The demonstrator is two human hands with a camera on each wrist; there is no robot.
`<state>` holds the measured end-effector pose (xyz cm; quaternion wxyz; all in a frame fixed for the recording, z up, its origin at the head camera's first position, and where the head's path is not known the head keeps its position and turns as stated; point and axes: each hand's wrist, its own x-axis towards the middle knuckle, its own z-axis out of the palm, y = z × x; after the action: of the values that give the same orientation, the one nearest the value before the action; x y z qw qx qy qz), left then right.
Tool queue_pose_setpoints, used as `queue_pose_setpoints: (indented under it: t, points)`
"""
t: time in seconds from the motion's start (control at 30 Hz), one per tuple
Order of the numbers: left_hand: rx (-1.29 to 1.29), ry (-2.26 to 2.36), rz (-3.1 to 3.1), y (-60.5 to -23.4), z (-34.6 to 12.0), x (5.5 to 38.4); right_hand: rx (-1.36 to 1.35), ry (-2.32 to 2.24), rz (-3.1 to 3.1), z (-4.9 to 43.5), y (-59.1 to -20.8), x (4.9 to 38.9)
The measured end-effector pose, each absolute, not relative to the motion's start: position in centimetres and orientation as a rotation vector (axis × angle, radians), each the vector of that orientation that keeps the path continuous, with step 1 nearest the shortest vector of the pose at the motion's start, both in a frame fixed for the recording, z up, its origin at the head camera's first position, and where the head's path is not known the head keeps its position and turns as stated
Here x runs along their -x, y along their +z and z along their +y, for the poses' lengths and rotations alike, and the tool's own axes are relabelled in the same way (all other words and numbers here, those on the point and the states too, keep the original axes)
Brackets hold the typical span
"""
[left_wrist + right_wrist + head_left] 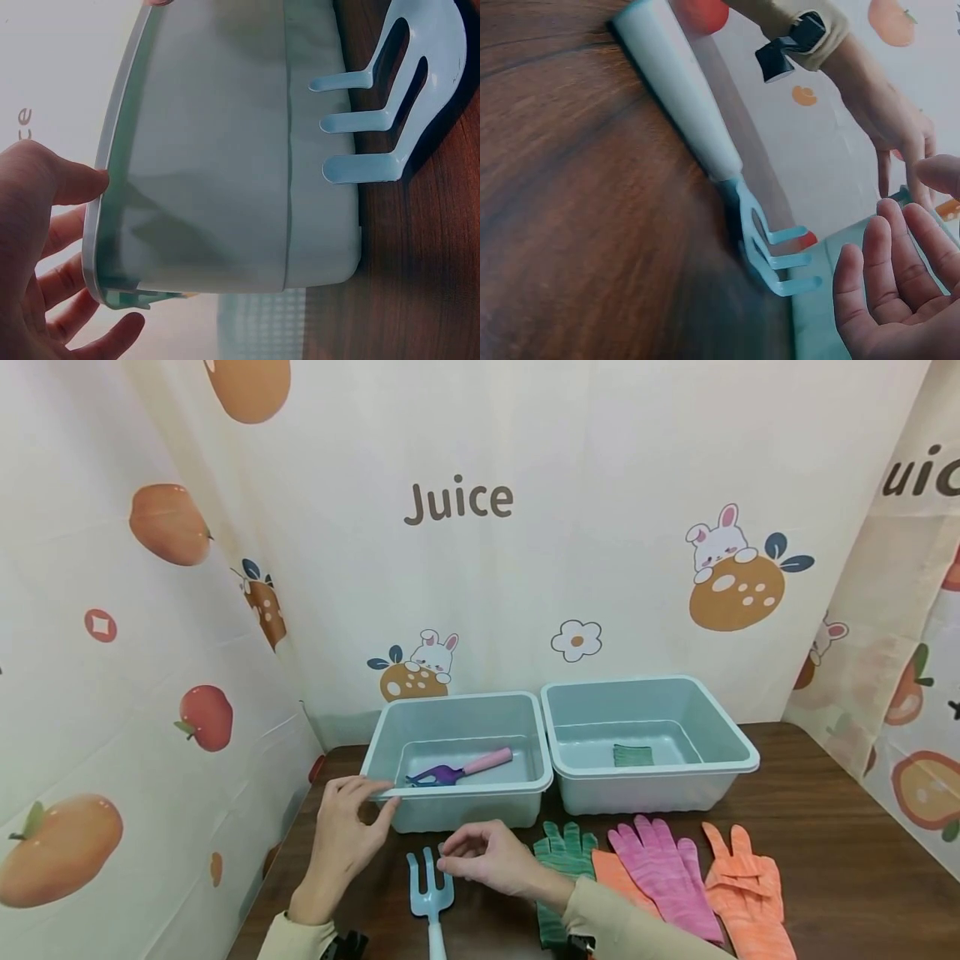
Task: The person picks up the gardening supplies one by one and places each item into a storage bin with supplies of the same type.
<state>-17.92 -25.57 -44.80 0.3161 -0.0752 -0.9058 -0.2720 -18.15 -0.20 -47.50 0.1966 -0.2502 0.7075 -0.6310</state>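
Note:
My left hand is at the front left corner of the left pale blue-green plastic bin, thumb on the near side of the rim and fingers beyond it. In that bin lies a purple hand fork with a pink handle. My right hand hovers in front of the bin with loosely bent fingers and nothing in them. Just left of it, a light blue hand fork lies on the table, its tines toward the bin. The left wrist view shows the thumb against the rim.
Beside the left bin stands a matching right bin with a small green piece inside. Several gloves lie in front of it: green, pink and orange. A printed curtain hangs behind the dark wooden table.

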Motion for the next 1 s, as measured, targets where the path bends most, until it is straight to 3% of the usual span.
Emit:
queue_pose_setpoints:
  t: [1.0]
  points:
    - [0.214,-0.728,-2.376,-44.9,-25.7,17.9,0.652,-1.584,1.968,-1.7,-50.2,16.4]
